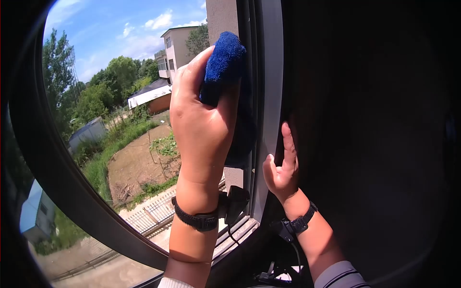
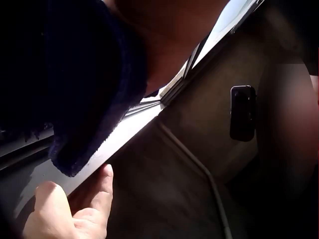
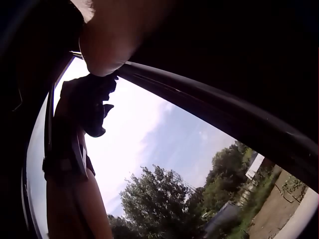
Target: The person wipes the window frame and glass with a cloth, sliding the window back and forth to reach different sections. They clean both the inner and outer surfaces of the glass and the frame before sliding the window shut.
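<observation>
In the head view a blue cloth (image 1: 224, 60) is bunched in the left hand (image 1: 204, 120), whose fingers and thumb grip it near the right side of the window, beside the frame (image 1: 270, 96). The right hand (image 1: 283, 168) is lower and to the right, at the frame's edge, its fingers extended and holding nothing visible. Up close in the left wrist view, the dark cloth (image 2: 94, 89) hangs over the pale frame, with the right hand (image 2: 75, 214) below it. The right wrist view shows the cloth-holding hand as a dark shape against the sky.
Through the window are trees (image 1: 120, 72), a building (image 1: 180, 45), a garden plot (image 1: 139, 158) and a white fence (image 1: 156, 211). Black straps with small devices and cables are on both wrists. A dark curved frame (image 1: 91, 211) runs along the lower left.
</observation>
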Available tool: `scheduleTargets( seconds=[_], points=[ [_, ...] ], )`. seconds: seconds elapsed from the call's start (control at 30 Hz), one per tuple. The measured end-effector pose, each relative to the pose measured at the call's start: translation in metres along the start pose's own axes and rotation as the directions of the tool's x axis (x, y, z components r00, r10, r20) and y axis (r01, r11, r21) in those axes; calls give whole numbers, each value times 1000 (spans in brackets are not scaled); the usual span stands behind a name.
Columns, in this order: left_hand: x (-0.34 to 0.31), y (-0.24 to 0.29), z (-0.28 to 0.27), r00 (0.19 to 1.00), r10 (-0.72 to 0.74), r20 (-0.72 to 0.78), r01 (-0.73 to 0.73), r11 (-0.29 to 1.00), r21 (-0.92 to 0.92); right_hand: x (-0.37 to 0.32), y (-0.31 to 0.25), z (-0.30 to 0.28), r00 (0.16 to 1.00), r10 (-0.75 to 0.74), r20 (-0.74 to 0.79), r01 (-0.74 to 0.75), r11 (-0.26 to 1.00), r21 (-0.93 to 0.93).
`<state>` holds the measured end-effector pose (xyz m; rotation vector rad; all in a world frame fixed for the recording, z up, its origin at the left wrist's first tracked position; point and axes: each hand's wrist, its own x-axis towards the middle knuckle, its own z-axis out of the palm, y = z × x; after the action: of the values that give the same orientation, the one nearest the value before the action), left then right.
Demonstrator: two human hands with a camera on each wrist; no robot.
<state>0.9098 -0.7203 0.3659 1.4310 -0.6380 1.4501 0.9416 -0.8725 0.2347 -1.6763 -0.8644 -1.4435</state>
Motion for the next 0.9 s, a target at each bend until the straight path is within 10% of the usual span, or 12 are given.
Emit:
scheduleTargets(
  seconds=[0.13,0.47,0.67,0.8,0.9],
  points=[
    [83,0,53,807,587,71,-561,722,404,9,1,-4,996,33,84,-30,999,-37],
    [-9,-26,39,884,231,406,-327,927,185,19,21,2,999,-32,18,29,992,125],
    [-71,-26,2,797,-24,604,-87,984,154,19,22,0,996,-90,-6,90,994,65],
    [-97,-26,-9,747,-99,657,-12,987,162,-2,22,3,985,134,110,-168,893,417],
    [-105,-27,-12,716,-165,679,90,985,144,4,29,0,993,-113,29,101,955,280]
  ],
)
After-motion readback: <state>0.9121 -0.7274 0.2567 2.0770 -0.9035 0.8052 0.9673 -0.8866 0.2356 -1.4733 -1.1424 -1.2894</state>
